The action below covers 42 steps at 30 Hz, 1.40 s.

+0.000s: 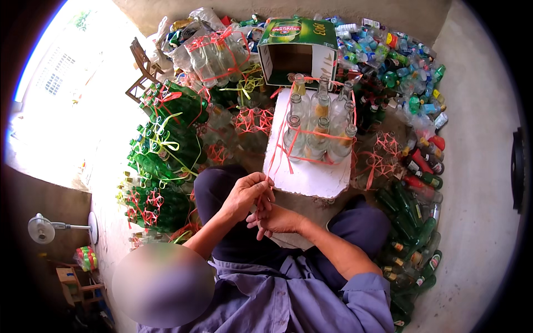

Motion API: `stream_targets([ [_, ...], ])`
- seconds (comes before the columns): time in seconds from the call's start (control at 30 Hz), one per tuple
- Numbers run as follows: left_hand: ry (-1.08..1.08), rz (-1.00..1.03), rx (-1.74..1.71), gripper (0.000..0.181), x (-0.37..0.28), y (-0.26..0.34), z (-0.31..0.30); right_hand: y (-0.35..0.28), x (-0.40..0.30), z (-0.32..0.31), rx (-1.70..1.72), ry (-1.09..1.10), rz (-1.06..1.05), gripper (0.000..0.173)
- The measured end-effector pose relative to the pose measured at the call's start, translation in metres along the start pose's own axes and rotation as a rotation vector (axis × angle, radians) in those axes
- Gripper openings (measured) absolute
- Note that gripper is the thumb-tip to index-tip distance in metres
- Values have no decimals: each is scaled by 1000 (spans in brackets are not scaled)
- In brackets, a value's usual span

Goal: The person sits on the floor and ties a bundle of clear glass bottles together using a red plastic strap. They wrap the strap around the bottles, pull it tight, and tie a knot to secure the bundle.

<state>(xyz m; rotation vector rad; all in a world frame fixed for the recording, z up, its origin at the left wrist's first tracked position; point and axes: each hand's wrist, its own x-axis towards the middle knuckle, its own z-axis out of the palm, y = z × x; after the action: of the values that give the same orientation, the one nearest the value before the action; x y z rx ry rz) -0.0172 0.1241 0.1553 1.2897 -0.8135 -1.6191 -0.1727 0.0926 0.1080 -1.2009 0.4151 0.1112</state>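
Note:
Several clear glass bottles (318, 145) stand upright in a group on a white board (308, 181). Red plastic twine (329, 135) runs around the group near the necks and lower down, and two lengths lead from its left side to my hands. My left hand (249, 193) pinches this twine between thumb and fingers at the board's front left corner. Just below it, my right hand (277, 219) has its fingers partly spread, with twine passing by them; whether it grips the twine is not clear. Both hands are between my knees, close together.
A green beer carton (297, 33) lies open behind the board. Tied bundles of green bottles (166, 145) stand at the left. Loose green bottles (404, 212) lie at the right, below a heap of plastic bottles (387, 54). A wooden chair (143, 68) and a fan (41, 229) are farther left.

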Motion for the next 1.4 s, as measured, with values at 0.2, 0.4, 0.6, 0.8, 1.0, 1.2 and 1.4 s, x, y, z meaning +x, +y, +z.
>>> stream_targets([
  [0.2,63,30,-8,22,-9,-19,1,-9,-2,-36,-54,279,48,24],
  [0.4,14,-76,28,23,-16,-41,12,-19,-4,-62,443,539,-286,27],
  [0.6,-49,-148,48,17,-6,-52,13,-32,-9,-64,782,443,-476,22],
  [0.8,356,411,493,19,17,-14,11,-31,-6,-61,92,885,-561,35],
  [1.0,420,710,774,37,85,57,32,-22,7,-64,-82,975,-573,39],
  [1.2,564,670,690,47,164,55,41,-22,20,-65,-185,1054,-554,37],
  [1.4,517,712,589,47,191,57,60,-23,19,-62,-477,1159,-476,32],
])
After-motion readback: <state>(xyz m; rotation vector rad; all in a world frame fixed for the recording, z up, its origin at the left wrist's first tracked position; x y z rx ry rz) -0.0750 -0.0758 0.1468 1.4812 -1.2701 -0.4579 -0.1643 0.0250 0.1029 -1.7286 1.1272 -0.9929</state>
